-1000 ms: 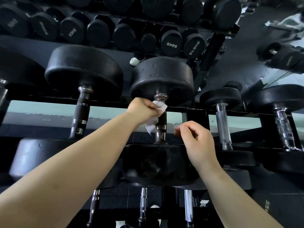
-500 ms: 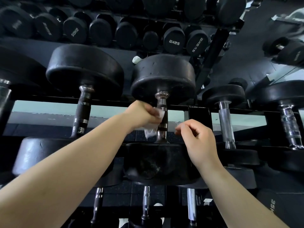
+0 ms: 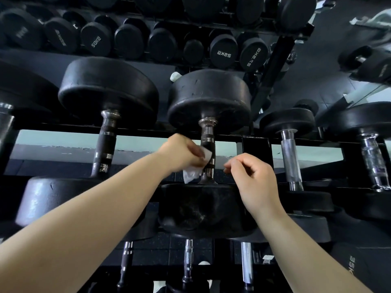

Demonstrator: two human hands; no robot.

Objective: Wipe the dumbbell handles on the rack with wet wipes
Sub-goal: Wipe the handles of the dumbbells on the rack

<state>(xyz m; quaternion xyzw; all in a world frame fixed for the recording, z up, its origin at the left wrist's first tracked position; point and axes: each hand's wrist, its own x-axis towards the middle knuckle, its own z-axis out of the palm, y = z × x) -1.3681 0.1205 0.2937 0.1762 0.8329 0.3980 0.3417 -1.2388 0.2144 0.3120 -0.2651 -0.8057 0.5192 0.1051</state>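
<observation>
**Item 1: dumbbell handle** (image 3: 207, 134). Dark bar with chrome collars between 2 black heads. It sits at the middle of the rack (image 3: 256, 144), crossing its front rail.

**Item 2: wet wipe** (image 3: 191, 175). White and crumpled, pressed to the handle's left side near its lower end. A loose tail hangs below the fist.

**Item 3: left hand** (image 3: 182, 153). Fingers curled, pinching the wipe against the handle.

**Item 4: right hand** (image 3: 254, 180). Just beside the handle on its right and apart from it. Fingers loosely curled, thumb and forefinger tips close together, holding nothing.

**Step in hand (a judgement):** wiping this 1 handle. To do it well:
- Wrap the wipe fully round the bar (only 1 side looks covered).
- Draw it from collar to collar.
- Twist the wrist to reach the far side.
- Steady the near head with the free hand if the dumbbell rolls.
</observation>
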